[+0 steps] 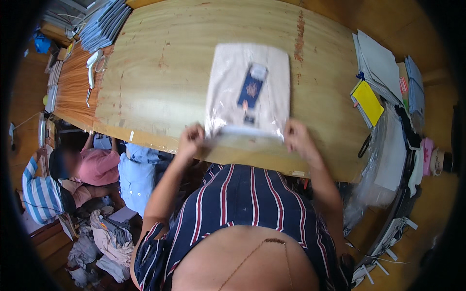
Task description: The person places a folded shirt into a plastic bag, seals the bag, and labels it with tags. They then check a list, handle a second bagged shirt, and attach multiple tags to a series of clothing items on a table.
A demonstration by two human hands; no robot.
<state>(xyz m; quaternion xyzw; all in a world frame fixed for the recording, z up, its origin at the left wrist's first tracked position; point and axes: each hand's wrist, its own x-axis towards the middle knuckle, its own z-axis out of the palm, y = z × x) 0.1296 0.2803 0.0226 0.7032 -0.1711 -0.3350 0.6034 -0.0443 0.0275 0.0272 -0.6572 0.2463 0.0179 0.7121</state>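
A folded pale garment in a clear plastic bag [225, 80] lies flat on the wooden table [160, 72]. A dark blue hang tag [250, 92] with a whitish sticker shows through the plastic. My left hand [192, 138] pinches the bag's near left corner, and my right hand [297, 136] pinches its near right corner. Between them the bag's near edge is pulled across, close to the table's front edge. Both hands are slightly blurred.
Stacked bagged blue garments [104, 24] and a white handheld scanner [92, 68] are at the far left. At right lie a yellow pad [369, 103] and white sheets [378, 63]. Two people sit at left, near a pile of clothes [109, 237].
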